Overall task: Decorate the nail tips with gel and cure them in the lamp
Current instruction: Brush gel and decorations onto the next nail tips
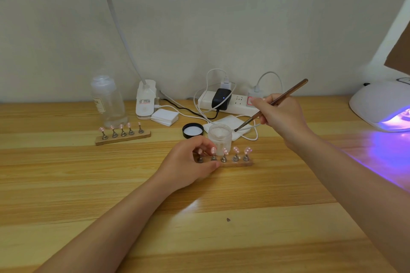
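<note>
Progress, my read: mid-decoration. Near wooden strip stand with five pink nail tips on metal posts [230, 163] sits at table centre; white dots show on the tips, so part of the gel work looks done. A second wooden stand with five pink tips [123, 136] sits at 10 o'clock of it, well apart; can't tell if those are finished. White dome curing lamp [375, 104] at 3 o'clock, far right edge, glowing violet, and neither stand is in it. Curing of these looks still to do.

Left hand [190, 162]: forearm in from 7 o'clock, fingers curled around the left end of the near stand, holding it.

Right hand [281, 115]: pinches a thin brown-handled brush [271, 104] pen-style, bristles down at the rim of the open frosted gel jar [220, 141], just behind the stand. Dipping or loading, likely.

Black jar lid [192, 131] lies at 10 o'clock of the jar.
</note>
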`<action>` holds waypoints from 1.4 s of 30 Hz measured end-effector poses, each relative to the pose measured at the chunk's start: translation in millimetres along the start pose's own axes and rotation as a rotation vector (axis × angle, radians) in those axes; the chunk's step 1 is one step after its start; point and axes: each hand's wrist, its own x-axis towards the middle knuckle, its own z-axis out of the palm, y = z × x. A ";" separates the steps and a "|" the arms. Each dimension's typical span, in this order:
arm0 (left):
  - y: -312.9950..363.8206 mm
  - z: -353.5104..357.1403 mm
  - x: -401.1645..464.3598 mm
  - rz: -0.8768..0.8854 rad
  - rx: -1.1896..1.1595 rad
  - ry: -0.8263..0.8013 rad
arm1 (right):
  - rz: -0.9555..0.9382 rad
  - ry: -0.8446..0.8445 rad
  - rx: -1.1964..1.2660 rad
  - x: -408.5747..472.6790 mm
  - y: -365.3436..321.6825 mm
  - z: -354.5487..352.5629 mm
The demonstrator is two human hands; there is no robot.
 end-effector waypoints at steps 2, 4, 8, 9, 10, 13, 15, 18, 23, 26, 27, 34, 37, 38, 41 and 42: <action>-0.5 -0.6 0.2 0.004 0.003 -0.005 | -0.035 0.019 0.030 -4.3 -1.8 -5.0; -0.9 -1.0 0.1 0.010 0.016 -0.013 | -0.102 0.010 0.081 -13.1 -4.7 -8.3; 0.3 -0.9 -0.7 0.050 0.026 -0.015 | -0.318 -0.019 0.152 -44.5 -1.0 -6.8; 0.5 -1.0 -1.0 0.065 0.024 -0.009 | -0.398 -0.025 0.151 -54.0 3.3 -5.3; 0.6 -1.2 -1.4 0.080 0.024 -0.001 | -0.484 -0.029 0.133 -63.2 8.5 -4.0; -0.2 -1.0 -2.2 0.114 0.035 0.022 | -0.711 -0.013 -0.055 -81.8 23.8 -1.6; -1.4 -1.1 -2.1 0.119 0.052 0.029 | -0.806 0.009 -0.146 -86.3 29.7 -0.4; -2.4 -1.1 -1.2 0.124 0.062 0.028 | -0.852 0.007 -0.160 -86.5 31.6 -0.2; -2.1 -0.1 -1.3 0.120 0.062 0.019 | -0.853 0.005 -0.195 -84.7 34.4 2.7; -2.3 -0.4 -1.3 0.104 0.053 0.022 | -0.835 0.011 -0.188 -83.5 35.7 5.0; -2.3 -0.7 -1.3 0.099 0.052 0.022 | -0.834 0.015 -0.183 -83.3 36.1 5.5; -2.7 -2.1 -1.2 0.096 0.060 0.019 | -0.854 0.007 -0.174 -81.7 38.7 6.6; -1.7 -2.0 -1.1 0.093 0.068 0.018 | -0.849 -0.001 -0.155 -81.6 39.1 6.7; -1.5 -1.7 -1.1 0.091 0.071 0.019 | -0.849 -0.001 -0.152 -81.7 39.0 6.6; -0.7 -1.6 -1.0 0.087 0.074 0.019 | -0.855 0.008 -0.152 -82.5 38.9 5.5; -0.7 -1.5 -0.9 0.086 0.072 0.019 | -0.853 0.011 -0.150 -82.9 39.0 5.0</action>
